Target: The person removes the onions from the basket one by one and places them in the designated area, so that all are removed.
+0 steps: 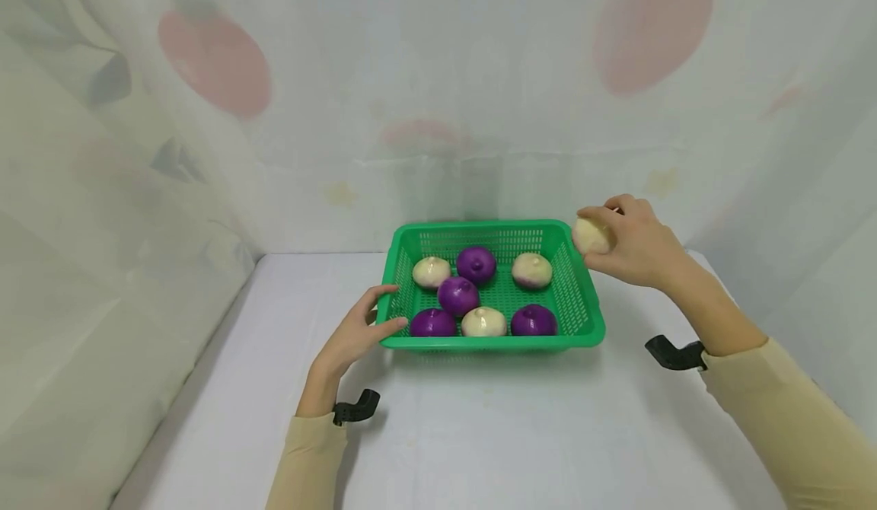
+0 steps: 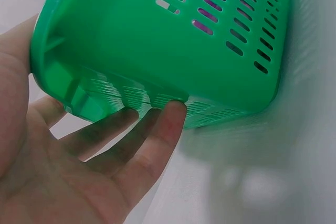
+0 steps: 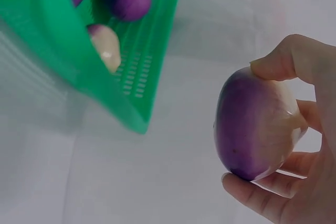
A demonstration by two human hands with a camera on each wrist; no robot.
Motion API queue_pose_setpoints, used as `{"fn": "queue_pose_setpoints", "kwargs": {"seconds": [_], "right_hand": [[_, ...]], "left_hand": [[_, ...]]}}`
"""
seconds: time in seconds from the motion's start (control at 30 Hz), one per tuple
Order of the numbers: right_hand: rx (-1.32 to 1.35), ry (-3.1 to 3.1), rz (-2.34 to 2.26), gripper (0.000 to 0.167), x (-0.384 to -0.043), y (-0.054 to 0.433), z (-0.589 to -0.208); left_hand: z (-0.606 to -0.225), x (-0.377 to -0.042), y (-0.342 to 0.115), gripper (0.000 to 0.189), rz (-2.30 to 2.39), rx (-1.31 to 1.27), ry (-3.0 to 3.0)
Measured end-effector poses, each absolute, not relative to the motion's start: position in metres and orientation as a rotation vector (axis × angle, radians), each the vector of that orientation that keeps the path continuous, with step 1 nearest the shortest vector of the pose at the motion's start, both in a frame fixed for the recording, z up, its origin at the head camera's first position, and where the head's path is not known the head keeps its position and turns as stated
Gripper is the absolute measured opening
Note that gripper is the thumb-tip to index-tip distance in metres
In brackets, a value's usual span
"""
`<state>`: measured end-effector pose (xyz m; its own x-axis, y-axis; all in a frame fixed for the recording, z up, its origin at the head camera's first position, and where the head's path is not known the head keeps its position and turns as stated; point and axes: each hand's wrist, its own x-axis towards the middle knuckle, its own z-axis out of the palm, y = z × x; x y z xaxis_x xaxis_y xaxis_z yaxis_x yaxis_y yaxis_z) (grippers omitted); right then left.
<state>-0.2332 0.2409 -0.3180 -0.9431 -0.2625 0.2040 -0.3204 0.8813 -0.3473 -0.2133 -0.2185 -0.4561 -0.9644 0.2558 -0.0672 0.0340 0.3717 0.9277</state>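
In the head view, my right hand (image 1: 640, 243) holds a turnip (image 1: 591, 236) in the air beside the far right corner of a green plastic basket (image 1: 594, 335). In the right wrist view, thumb and fingers grip this turnip (image 3: 252, 124) from both sides, its purple half facing away from the palm and its cream half toward it. At the basket's left end my left hand (image 1: 356, 335) grips the rim. The left wrist view has the fingers (image 2: 157, 145) against the outside of the slotted basket (image 2: 157, 51).
Inside the basket lie several purple turnips, such as the one in the middle (image 1: 457, 297), and cream ones, such as the one at the right (image 1: 531, 271). A white cloth covers the table (image 1: 493, 419). A printed curtain (image 1: 479, 76) hangs behind.
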Motion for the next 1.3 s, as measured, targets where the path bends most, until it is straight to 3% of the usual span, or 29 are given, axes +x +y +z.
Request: {"fn": "queue_pose_setpoints", "kwargs": {"seconds": [0.6, 1.03, 1.3], "right_hand": [[0.293, -2.934, 0.662, 0.061, -0.272, 0.265, -0.354], [0.252, -2.927, 0.665, 0.063, -0.281, 0.282, -0.397], [0.235, -3.004, 0.685, 0.066, -0.282, 0.287, -0.423]], "left_hand": [[-0.454, -0.212, -0.22, 0.067, 1.629, 0.209, 2.428], [-0.426, -0.195, -0.209, 0.062, 1.641, 0.23, 2.408], [-0.441, -0.205, -0.212, 0.066, 1.632, 0.22, 2.404]]}}
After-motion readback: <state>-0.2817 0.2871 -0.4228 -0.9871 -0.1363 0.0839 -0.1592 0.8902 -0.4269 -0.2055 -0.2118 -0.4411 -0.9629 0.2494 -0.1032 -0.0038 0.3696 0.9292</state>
